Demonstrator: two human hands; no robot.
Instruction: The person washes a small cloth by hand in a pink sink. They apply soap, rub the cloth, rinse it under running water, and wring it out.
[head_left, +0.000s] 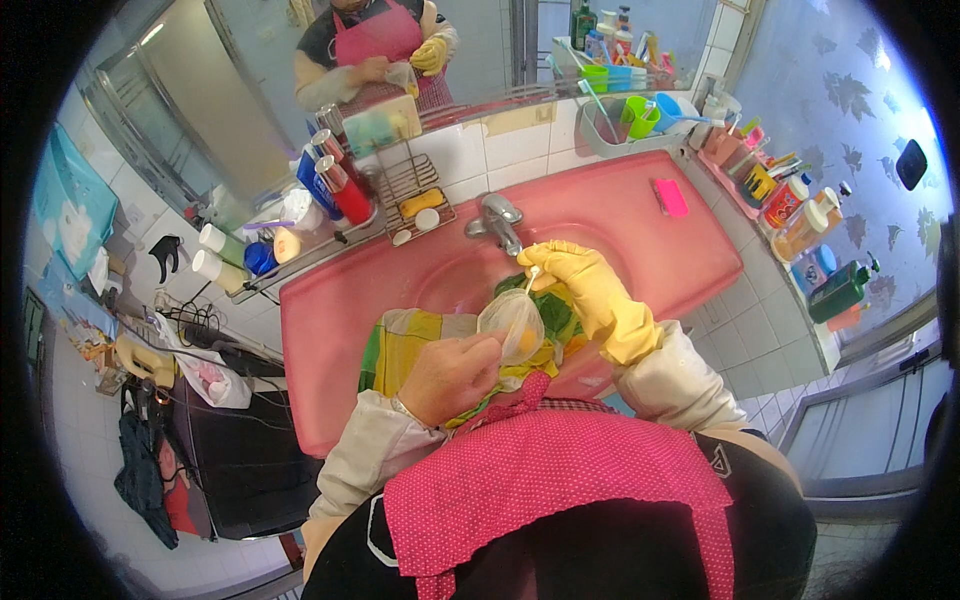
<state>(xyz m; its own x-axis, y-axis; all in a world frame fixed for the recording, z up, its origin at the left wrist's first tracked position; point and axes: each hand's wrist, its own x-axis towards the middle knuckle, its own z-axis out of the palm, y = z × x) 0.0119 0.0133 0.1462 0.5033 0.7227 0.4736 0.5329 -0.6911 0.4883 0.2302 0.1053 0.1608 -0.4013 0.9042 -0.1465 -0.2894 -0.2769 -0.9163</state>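
Note:
A pale mesh soap pouch (511, 319) with a yellow-orange piece inside hangs between my hands above the near side of the pink washbasin (337, 341). My left hand (454, 379), bare, has its fingers curled on the pouch's left side; its fingertips are partly hidden. My right hand (589, 289), in a yellow rubber glove, pinches the pouch's white cord at the top. Beneath lie a yellow-and-green checked cloth (412, 345) and a dark green patterned cloth (556, 313), bunched in the bowl and partly covered by my hands.
Behind the bowl stands a chrome faucet (499, 221). A wire rack (409, 184) holds yellow soap (421, 202). A pink brush or sponge (670, 197) lies on the counter's right. Bottles (806, 221) line the right ledge; a mirror (480, 52) spans the back wall.

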